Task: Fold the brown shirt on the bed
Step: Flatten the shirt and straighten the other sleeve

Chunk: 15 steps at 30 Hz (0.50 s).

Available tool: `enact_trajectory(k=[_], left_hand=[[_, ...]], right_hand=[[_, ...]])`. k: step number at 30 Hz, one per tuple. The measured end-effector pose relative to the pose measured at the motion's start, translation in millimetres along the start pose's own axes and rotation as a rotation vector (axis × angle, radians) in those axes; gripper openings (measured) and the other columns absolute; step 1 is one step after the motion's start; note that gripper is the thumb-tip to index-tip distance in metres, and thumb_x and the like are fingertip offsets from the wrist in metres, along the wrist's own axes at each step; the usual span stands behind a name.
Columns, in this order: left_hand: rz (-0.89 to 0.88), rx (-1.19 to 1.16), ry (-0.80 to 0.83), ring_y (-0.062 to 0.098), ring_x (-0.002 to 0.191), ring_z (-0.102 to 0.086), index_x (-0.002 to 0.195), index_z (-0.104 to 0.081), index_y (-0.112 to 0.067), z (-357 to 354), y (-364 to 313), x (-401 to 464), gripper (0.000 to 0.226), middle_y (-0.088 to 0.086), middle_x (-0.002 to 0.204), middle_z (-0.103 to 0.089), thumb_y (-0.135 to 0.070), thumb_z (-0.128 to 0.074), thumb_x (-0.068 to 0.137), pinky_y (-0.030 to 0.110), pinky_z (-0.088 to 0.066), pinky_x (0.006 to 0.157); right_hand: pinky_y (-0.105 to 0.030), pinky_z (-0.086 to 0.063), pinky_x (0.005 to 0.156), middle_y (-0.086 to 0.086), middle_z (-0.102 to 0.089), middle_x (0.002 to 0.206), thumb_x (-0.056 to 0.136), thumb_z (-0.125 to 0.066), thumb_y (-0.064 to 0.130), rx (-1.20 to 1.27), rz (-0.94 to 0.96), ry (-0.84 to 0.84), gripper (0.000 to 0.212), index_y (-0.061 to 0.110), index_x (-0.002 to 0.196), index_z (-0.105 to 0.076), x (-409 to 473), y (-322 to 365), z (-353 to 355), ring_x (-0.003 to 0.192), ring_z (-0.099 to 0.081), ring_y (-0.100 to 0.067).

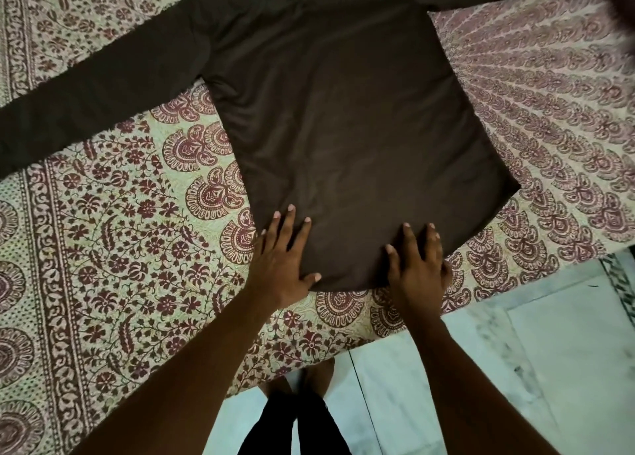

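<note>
Still unfolded, the brown shirt (343,128) lies spread on the bed (103,248), hem under the flat, open left hand (285,258) and right hand (417,272); uneven pressing could drag wrinkles ahead of the fingers.

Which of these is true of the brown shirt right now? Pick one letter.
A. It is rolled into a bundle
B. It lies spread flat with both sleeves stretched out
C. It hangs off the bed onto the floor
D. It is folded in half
B: the brown shirt lies flat on the bed, sleeves stretched out to either side, with the left hand and right hand pressed open on its near hem.
</note>
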<state>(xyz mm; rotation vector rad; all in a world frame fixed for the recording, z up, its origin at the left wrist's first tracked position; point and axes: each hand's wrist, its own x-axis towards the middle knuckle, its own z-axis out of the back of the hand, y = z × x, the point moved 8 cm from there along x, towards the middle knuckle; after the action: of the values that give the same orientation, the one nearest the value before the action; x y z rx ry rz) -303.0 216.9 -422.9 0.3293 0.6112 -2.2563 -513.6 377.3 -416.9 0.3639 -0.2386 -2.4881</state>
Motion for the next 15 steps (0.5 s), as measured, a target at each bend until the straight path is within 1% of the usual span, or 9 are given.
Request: enact_trajectory(k=[2, 4, 6, 8, 10, 11, 12, 13, 15], left_hand=[[0.016, 0.023, 0.002, 0.031, 0.156, 0.018, 0.162, 0.004, -0.033, 2, -5, 1, 0.113, 0.0, 0.166, 0.029, -0.067, -0.066, 0.08, 0.054, -0.003, 0.126], [-0.014, 0.04, -0.101, 0.029, 0.157, 0.011, 0.162, -0.005, -0.032, 11, -9, 6, 0.104, -0.001, 0.168, 0.023, -0.066, -0.062, 0.082, 0.055, -0.007, 0.125], [-0.05, 0.033, -0.198, 0.029, 0.158, 0.004, 0.162, -0.014, -0.028, 19, -10, 17, 0.091, -0.001, 0.17, 0.016, -0.061, -0.057, 0.089, 0.055, -0.013, 0.125], [-0.032, 0.027, -0.233, 0.03, 0.158, 0.002, 0.162, -0.014, -0.027, 21, -4, 31, 0.087, 0.0, 0.171, 0.01, -0.061, -0.052, 0.092, 0.058, -0.016, 0.124], [0.014, 0.041, -0.19, 0.032, 0.157, 0.006, 0.163, -0.006, -0.026, 15, 1, 41, 0.099, 0.002, 0.171, 0.012, -0.072, -0.049, 0.086, 0.059, -0.012, 0.124], [0.025, 0.066, -0.15, 0.033, 0.157, 0.01, 0.162, 0.001, -0.026, 9, 0, 42, 0.108, 0.003, 0.17, 0.017, -0.08, -0.046, 0.081, 0.06, -0.008, 0.124], [0.025, 0.099, -0.111, 0.034, 0.156, 0.014, 0.162, 0.007, -0.026, 4, -4, 40, 0.117, 0.004, 0.169, 0.022, -0.086, -0.045, 0.075, 0.061, -0.004, 0.124], [0.02, 0.13, -0.078, 0.036, 0.155, 0.017, 0.161, 0.011, -0.027, -1, -8, 36, 0.123, 0.005, 0.167, 0.025, -0.09, -0.045, 0.071, 0.062, -0.002, 0.123], [0.006, 0.167, -0.053, 0.037, 0.155, 0.016, 0.161, 0.011, -0.029, -6, -16, 27, 0.128, 0.007, 0.167, 0.025, -0.093, -0.045, 0.066, 0.065, -0.004, 0.122]], right_hand=[[-0.065, -0.024, 0.114, -0.009, -0.018, 0.168, 0.101, -0.043, 0.059, 0.012, -0.143, -0.024, 0.06, 0.033, 0.154, -0.036, -2, -18, 7, 0.154, -0.017, -0.029], [-0.068, -0.021, 0.114, -0.012, -0.016, 0.168, 0.101, -0.04, 0.06, -0.004, -0.198, -0.051, 0.063, 0.028, 0.155, -0.034, 5, -26, 16, 0.155, -0.013, -0.032], [-0.065, -0.02, 0.116, -0.012, -0.014, 0.168, 0.102, -0.04, 0.057, -0.014, -0.107, -0.076, 0.063, 0.027, 0.156, -0.032, 22, -16, 22, 0.156, -0.008, -0.031], [-0.059, -0.018, 0.118, -0.008, -0.008, 0.17, 0.102, -0.041, 0.057, -0.02, 0.073, -0.025, 0.063, 0.031, 0.158, -0.027, 44, 6, 18, 0.157, -0.004, -0.03], [-0.059, -0.015, 0.119, -0.001, -0.002, 0.171, 0.101, -0.04, 0.061, -0.054, 0.241, 0.091, 0.064, 0.042, 0.158, -0.02, 64, 23, 5, 0.157, -0.001, -0.026], [-0.061, -0.011, 0.119, 0.004, 0.001, 0.171, 0.1, -0.039, 0.064, -0.058, 0.249, 0.144, 0.063, 0.049, 0.157, -0.017, 74, 22, 0, 0.158, 0.001, -0.023], [-0.064, -0.007, 0.118, 0.009, 0.003, 0.171, 0.099, -0.038, 0.067, -0.034, 0.187, 0.168, 0.062, 0.055, 0.155, -0.015, 82, 13, 0, 0.157, 0.003, -0.02], [-0.066, -0.004, 0.116, 0.011, 0.005, 0.17, 0.097, -0.038, 0.069, 0.017, 0.072, 0.153, 0.062, 0.058, 0.153, -0.014, 88, 1, 4, 0.157, 0.005, -0.019], [-0.071, -0.003, 0.115, 0.006, 0.005, 0.171, 0.097, -0.037, 0.07, 0.133, -0.216, 0.078, 0.064, 0.054, 0.155, -0.015, 91, -29, 13, 0.157, 0.007, -0.024]])
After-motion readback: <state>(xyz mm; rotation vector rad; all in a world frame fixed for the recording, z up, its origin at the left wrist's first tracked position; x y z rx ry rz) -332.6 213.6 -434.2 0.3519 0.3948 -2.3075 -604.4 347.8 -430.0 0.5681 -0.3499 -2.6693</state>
